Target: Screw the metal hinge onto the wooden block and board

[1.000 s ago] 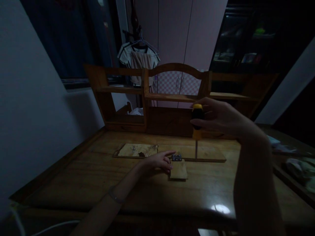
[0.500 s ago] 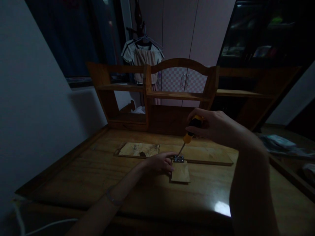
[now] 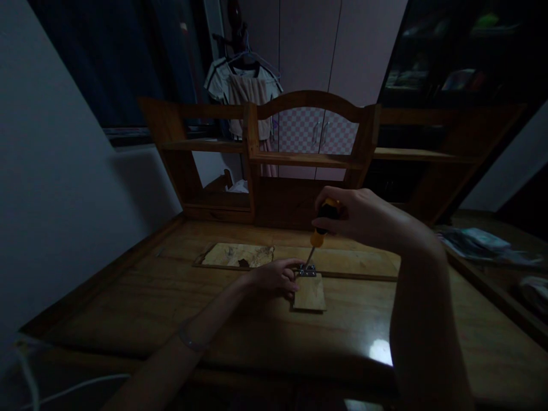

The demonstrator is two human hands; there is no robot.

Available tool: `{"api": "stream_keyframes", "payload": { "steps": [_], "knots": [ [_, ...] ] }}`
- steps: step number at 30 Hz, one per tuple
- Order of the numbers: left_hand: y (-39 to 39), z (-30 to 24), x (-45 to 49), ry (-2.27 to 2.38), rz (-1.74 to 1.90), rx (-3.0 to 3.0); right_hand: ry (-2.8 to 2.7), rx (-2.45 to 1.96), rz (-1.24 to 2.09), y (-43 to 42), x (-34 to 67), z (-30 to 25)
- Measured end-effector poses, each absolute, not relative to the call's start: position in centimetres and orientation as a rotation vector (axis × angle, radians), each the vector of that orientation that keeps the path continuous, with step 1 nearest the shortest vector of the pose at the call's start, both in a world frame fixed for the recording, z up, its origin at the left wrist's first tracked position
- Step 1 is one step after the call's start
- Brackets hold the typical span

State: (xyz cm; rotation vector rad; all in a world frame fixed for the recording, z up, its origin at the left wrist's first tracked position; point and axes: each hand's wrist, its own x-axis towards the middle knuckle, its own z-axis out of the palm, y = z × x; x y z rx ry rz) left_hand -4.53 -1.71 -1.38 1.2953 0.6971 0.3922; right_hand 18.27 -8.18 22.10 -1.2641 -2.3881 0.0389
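Note:
My right hand (image 3: pixel 349 214) is closed round the yellow and black handle of a screwdriver (image 3: pixel 318 237). Its shaft slants down to a small metal hinge (image 3: pixel 307 270), where the tip meets the metal. The hinge lies across the joint between a small square wooden board (image 3: pixel 309 293) and a long wooden plank (image 3: pixel 355 262) behind it. From the left, my left hand (image 3: pixel 276 277) steadies the pieces: its index finger reaches the hinge's edge, while the thumb and curled fingers press at the small board's left side. Whether a screw sits under the tip is too small to see.
Everything lies on a wooden desktop (image 3: pixel 141 285) with a wooden shelf unit (image 3: pixel 252 137) along its back. A torn, pale patch (image 3: pixel 235 255) marks the plank's left part. Plastic-wrapped items (image 3: pixel 475 242) lie at the right, and a white cable (image 3: pixel 81 388) runs at the lower left.
The screwdriver stands a little more upright, with my right hand slightly further left. My left hand keeps its place at the hinge and small board. The whole view has shifted slightly.

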Motion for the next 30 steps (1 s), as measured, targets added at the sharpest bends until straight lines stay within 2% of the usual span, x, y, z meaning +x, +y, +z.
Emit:
{"api": "stream_keyframes", "payload": {
  "steps": [6,30],
  "knots": [
    [-1.4,-1.3,-4.6,0.675,0.361,1.327,-2.393,-1.244,-0.038,-8.2,18.3,22.0],
    [-1.9,-0.4,-4.6,0.684,0.359,1.364,-2.419,-1.251,-0.013,-7.5,17.9,21.8]
  ]
}}
